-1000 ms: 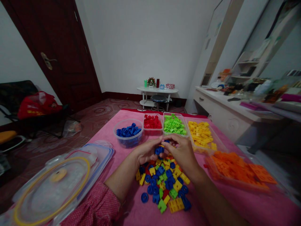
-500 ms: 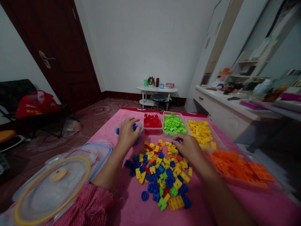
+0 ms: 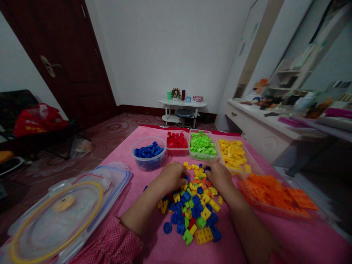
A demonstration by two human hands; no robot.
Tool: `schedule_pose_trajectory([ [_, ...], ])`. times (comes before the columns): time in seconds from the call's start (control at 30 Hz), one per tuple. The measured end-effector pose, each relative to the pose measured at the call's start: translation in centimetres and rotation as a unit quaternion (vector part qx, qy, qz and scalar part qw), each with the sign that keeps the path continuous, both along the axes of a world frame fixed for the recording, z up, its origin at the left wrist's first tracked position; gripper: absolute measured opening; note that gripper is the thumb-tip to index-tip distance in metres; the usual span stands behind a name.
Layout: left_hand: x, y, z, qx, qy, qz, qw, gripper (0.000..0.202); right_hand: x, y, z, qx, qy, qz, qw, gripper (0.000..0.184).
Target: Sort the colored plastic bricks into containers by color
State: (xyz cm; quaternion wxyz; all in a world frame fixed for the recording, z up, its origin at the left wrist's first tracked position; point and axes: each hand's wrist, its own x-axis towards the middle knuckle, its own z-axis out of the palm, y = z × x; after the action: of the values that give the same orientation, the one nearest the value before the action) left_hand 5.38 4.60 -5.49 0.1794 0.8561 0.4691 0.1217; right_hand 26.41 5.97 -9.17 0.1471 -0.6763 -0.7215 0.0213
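Note:
A mixed pile of toy building blocks point(image 3: 196, 211) in blue, yellow, green, red and orange lies on the pink cloth point(image 3: 148, 234). My left hand point(image 3: 174, 176) is over the pile's far left side, fingers curled down, with a bit of blue by the fingertips; what it grips is hidden. At the far right of the pile, my right hand point(image 3: 219, 176) has its fingers closed around a blue building block point(image 3: 207, 168), mostly covered by them. Beyond my left hand stands a round clear tub of blue blocks point(image 3: 148, 156).
Clear boxes hold red blocks point(image 3: 176, 140), green blocks point(image 3: 202, 143), yellow blocks point(image 3: 233, 154) and orange blocks point(image 3: 275, 194), curving round the far and right sides. Stacked plastic lids point(image 3: 82, 209) lie at the left. A white dresser point(image 3: 261, 132) stands beyond the table's right side.
My left hand has moved from above the tub of blue blocks to the pile, its fingers now curled down. My right hand stays at the pile's far right, fingers lower among the blocks.

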Motion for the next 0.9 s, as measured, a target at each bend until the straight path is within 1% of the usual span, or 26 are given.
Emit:
schedule_pose_trajectory([
  [0.1,0.2,0.1,0.0,0.007,-0.019,0.031,0.999,0.023,0.2,0.2,-0.2,-0.005,-0.004,-0.014,1.0,0.027],
  [0.2,0.4,0.4,-0.2,0.001,-0.064,0.062,0.996,0.021,0.4,0.2,0.0,-0.012,-0.007,-0.022,1.0,0.029],
  [0.37,0.7,1.0,-0.7,-0.013,-0.187,0.079,0.979,0.017,0.6,0.1,0.4,-0.024,0.004,-0.013,1.0,0.029],
  [0.4,0.8,1.1,-0.8,-0.029,-0.219,0.086,0.972,0.016,0.6,0.1,0.4,-0.025,0.008,-0.014,1.0,0.029],
  [0.43,0.9,1.1,-0.9,-0.061,-0.258,0.093,0.96,0.015,0.7,0.1,0.5,-0.025,0.012,-0.015,0.999,0.029],
  [0.47,1.0,1.1,-1.0,-0.111,-0.307,0.1,0.94,0.015,0.7,0.1,0.6,-0.024,0.017,-0.017,0.999,0.028],
  [0.5,1.2,1.1,-1.1,-0.174,-0.362,0.108,0.909,0.014,0.7,0.0,0.7,-0.022,0.021,-0.02,0.999,0.026],
  [0.53,1.4,1.0,-1.1,-0.24,-0.419,0.117,0.868,0.013,0.7,0.0,0.9,-0.02,0.023,-0.024,0.999,0.025],
  [0.57,1.5,0.8,-1.1,-0.3,-0.473,0.126,0.819,0.011,0.6,0.0,1.3,-0.015,0.029,-0.028,0.999,0.025],
  [0.63,1.9,0.5,-0.9,-0.381,-0.556,0.14,0.725,0.015,0.2,-0.3,2.2,0.008,0.066,-0.022,0.998,0.025],
  [0.67,2.0,0.3,-0.8,-0.408,-0.583,0.142,0.688,0.018,-0.2,-0.5,2.7,0.03,0.099,-0.009,0.995,0.025],
  [0.7,2.1,0.2,-0.8,-0.435,-0.599,0.14,0.657,0.021,-0.8,-0.8,3.3,0.055,0.14,0.014,0.989,0.024],
  [0.77,2.3,-0.1,-0.6,-0.491,-0.612,0.122,0.608,0.029,-2.1,-1.5,4.5,0.089,0.23,0.079,0.966,0.023],
  [0.8,2.3,-0.1,-0.5,-0.516,-0.614,0.112,0.587,0.034,-2.7,-1.8,5.0,0.089,0.271,0.113,0.952,0.025],
  [0.83,2.3,-0.1,-0.5,-0.536,-0.614,0.101,0.57,0.04,-3.3,-2.0,5.3,0.082,0.309,0.141,0.937,0.029],
  [0.9,2.2,0.0,-0.5,-0.555,-0.618,0.087,0.55,0.045,-4.0,-2.2,5.4,0.075,0.369,0.167,0.911,0.033],
])
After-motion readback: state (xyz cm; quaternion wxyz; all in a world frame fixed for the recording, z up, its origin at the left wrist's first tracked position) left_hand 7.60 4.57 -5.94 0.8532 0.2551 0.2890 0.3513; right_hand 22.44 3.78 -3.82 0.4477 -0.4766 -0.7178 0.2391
